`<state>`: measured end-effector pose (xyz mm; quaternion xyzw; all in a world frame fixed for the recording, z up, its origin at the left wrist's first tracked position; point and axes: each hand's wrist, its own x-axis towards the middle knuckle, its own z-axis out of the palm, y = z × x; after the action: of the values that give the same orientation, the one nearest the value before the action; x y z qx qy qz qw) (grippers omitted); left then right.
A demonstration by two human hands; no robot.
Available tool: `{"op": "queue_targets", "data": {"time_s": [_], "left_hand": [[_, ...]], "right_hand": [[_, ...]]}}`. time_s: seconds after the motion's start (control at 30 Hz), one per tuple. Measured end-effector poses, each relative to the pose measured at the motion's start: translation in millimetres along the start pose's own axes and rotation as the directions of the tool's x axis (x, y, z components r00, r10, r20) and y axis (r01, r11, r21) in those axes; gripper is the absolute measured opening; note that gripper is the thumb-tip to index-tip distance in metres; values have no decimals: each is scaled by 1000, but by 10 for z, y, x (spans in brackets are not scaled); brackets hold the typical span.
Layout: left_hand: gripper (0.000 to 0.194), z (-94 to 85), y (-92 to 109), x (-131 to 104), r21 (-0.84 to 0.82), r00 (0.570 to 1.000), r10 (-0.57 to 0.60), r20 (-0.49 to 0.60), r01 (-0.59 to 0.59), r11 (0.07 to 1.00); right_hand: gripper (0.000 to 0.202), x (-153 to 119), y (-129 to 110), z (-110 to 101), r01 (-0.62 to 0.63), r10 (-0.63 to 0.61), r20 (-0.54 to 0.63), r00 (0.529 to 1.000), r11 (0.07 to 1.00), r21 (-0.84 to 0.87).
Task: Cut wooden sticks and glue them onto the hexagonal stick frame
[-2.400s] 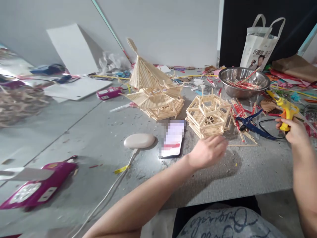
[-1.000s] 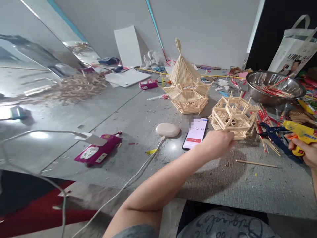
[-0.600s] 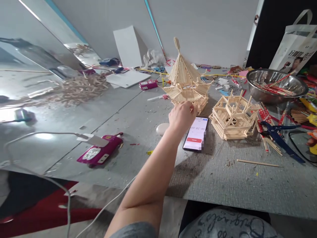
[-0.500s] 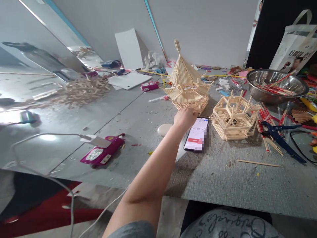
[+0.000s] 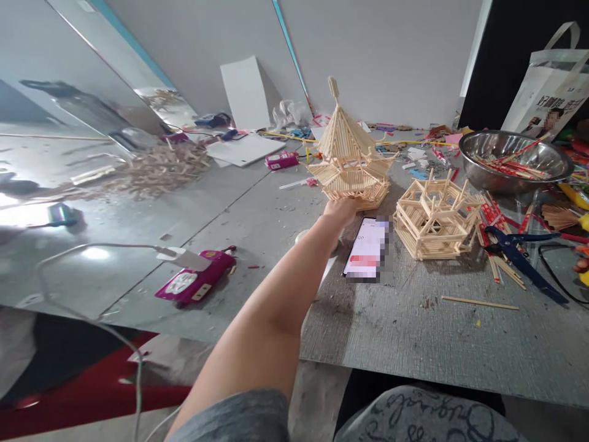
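Observation:
My left hand [image 5: 341, 209] reaches across the table to the low front of a stick pagoda [image 5: 348, 135]. Its fingers are bent against the pagoda's base, and the fingertips are partly hidden. Just below lies a phone [image 5: 365, 248] with a lit screen, partly blurred out. To the right of the phone stands a six-sided stick frame [image 5: 435, 218] with short upright posts. Only some fingers of my right hand [image 5: 582, 261] show at the right edge, around a yellow and orange tool [image 5: 584, 278] that is mostly out of view.
Blue-handled cutters [image 5: 522, 258] lie beside red-marked sticks [image 5: 496, 230]. Behind them is a metal bowl [image 5: 478, 175]. A single stick [image 5: 480, 302] lies in front. At left are a magenta power strip [image 5: 196, 282] with a white cable and a stick heap [image 5: 168, 169].
My left hand has shifted slightly left and away along the pagoda's base, uncovering more of its front right side. The view has shifted a little. The right hand stays at the edge.

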<state>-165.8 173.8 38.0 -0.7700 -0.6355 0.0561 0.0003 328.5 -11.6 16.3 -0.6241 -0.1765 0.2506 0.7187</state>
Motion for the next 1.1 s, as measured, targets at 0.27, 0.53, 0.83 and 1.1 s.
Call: {"op": "queue_targets", "data": {"time_s": [0.27, 0.53, 0.83, 1.1], "left_hand": [[35, 18, -29, 71, 24, 999, -8, -49, 9, 1000], [32, 48, 7, 96, 31, 997, -7, -79, 9, 999], [35, 82, -25, 32, 44, 995, -7, -101, 11, 999], [34, -79, 42, -153, 28, 996, 24, -89, -21, 999]], "right_hand": [[32, 19, 38, -29, 52, -54, 88, 995, 998, 30], [31, -40, -1, -6, 54, -57, 99, 993, 998, 29], [33, -108, -41, 41, 64, -70, 69, 995, 995, 80], [30, -105, -24, 19, 69, -73, 86, 994, 997, 43]]}}
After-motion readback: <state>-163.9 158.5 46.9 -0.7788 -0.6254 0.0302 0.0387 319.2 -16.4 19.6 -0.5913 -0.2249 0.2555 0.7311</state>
